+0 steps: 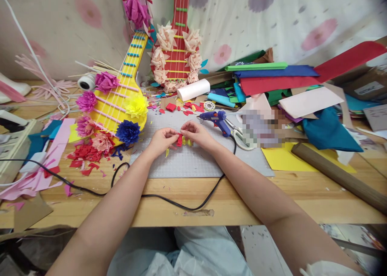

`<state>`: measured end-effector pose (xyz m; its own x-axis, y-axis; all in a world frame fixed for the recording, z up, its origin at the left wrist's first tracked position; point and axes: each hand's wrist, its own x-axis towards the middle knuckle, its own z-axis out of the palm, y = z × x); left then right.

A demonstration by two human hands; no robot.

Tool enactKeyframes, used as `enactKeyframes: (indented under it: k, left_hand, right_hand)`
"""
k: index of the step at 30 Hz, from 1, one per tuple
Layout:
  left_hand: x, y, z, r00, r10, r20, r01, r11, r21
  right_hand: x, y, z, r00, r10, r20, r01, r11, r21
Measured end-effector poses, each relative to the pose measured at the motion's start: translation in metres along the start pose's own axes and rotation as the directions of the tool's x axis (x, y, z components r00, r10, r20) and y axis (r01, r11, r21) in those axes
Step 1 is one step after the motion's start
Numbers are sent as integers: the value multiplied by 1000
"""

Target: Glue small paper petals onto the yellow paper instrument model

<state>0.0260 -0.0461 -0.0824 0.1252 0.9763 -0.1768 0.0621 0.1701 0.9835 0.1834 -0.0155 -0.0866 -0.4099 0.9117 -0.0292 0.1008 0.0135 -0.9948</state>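
Observation:
Both my hands meet over the grey cutting mat (193, 167) in the middle of the table. Between my fingertips is a small piece of red paper (179, 140). My left hand (163, 141) pinches it from the left, thumb and forefinger together. My right hand (196, 134) has its fingers closed at the piece's upper right. Small yellow-green scraps (188, 141) show just under my right fingers. A blue glue gun (216, 120) lies right of my hands, beside white-handled scissors (242, 139).
A yellow paper guitar (121, 94) with paper flowers leans at left; a red one (178, 46) stands behind. Coloured paper (278, 84) is piled at right, near a brown roll (335, 175). A black cord (181, 205) crosses the front. Red scraps (86, 155) lie at left.

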Motion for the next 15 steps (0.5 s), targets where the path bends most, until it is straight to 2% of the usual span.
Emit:
enactKeyframes:
  k: [6,15]
  left_hand:
    - [0,0,1,1000,12,-26,-12,1000,7]
    - [0,5,1,998,-58,23,58,998,7]
  right_hand:
    - [-1,0,-2,999,-49,-1,49,998,34]
    - [-3,-1,3,973,-228,-32,223,968,-116]
